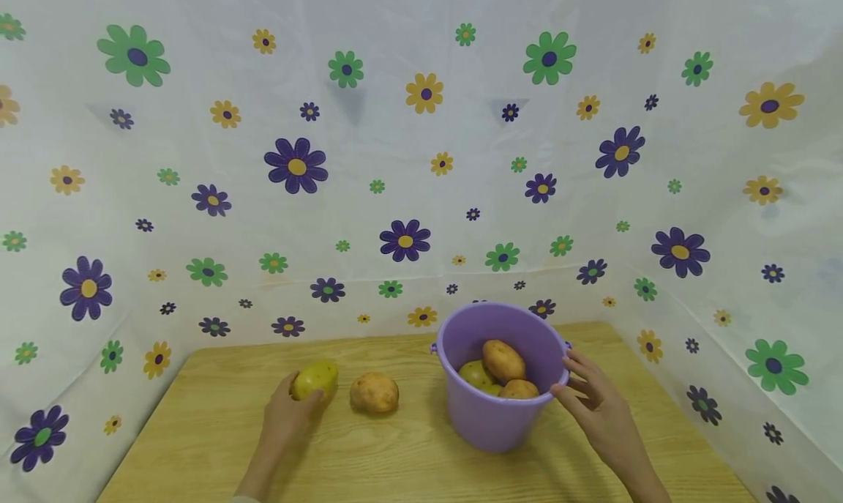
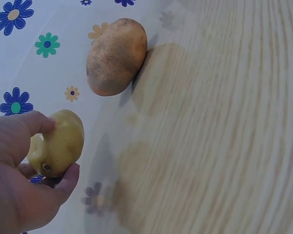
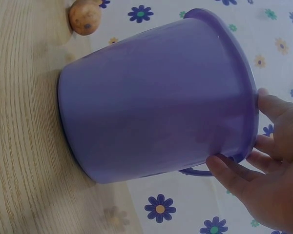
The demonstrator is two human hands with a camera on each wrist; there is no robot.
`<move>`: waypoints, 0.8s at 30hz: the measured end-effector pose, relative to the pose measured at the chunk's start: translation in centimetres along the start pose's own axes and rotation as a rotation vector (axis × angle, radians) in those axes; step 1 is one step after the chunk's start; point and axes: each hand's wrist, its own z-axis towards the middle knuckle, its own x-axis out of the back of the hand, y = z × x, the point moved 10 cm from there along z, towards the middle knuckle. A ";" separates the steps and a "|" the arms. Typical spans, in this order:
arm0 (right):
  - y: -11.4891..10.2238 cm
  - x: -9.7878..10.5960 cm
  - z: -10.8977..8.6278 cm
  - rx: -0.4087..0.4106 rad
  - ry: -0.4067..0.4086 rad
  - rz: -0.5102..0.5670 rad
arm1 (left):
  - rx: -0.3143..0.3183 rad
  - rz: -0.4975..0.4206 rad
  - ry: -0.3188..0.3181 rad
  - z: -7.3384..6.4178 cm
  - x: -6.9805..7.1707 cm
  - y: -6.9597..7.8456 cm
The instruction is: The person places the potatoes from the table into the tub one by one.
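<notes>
In the head view, my left hand (image 1: pixel 286 413) is at the left of the wooden table, its thumb and fingers around a smooth yellow-green fruit (image 1: pixel 317 378). The left wrist view shows that fruit (image 2: pixel 63 144) with a small dark spot at one end; its exact kind is unclear. Beside it lies a brown potato (image 1: pixel 375 393), apart from the hand. A purple bucket (image 1: pixel 494 422) stands upright on the right, holding potatoes (image 1: pixel 503 361) and yellow-green fruit (image 1: pixel 476 374). My right hand (image 1: pixel 606 419) touches the bucket's right rim with spread fingers and thumb.
The wooden table (image 1: pixel 395 466) carries all these things. White cloth (image 1: pixel 369 129) printed with flowers rises behind it and along both sides. In the right wrist view, a purple handle (image 3: pixel 198 172) hangs at the bucket's side.
</notes>
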 end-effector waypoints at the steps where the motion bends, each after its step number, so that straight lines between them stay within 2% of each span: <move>1: 0.0 0.0 0.0 0.000 0.000 -0.002 | -0.005 0.005 0.000 0.0 0.2 0.2; 13: 0.3 0.0 0.0 0.008 0.008 -0.003 | -0.023 -0.010 -0.019 -0.4 2.3 1.9; 24: 0.1 0.0 0.0 0.019 0.005 0.008 | -0.031 -0.063 -0.070 -1.2 4.2 5.7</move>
